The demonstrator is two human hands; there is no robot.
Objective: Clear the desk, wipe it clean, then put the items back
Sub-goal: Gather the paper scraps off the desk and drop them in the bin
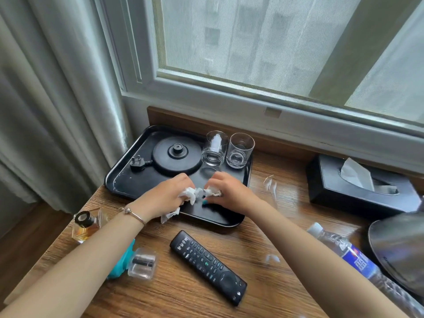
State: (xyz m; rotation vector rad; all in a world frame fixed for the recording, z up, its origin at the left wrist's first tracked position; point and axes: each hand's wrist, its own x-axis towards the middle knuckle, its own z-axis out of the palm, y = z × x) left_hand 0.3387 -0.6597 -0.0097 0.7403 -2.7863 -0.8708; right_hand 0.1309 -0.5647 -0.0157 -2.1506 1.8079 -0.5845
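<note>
Screened window (275,42) beyond the fingers (183,181); grey curtain (57,99) far left of them; wood floor (20,239) lower left.

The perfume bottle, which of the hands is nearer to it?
Left. The left hand grips tissue over the tray's front edge, a little right of the perfume bottle. The right hand is farther right, beyond the left, also on the tissue.

Head camera looks steeply down, close over the desk (263,283).
</note>
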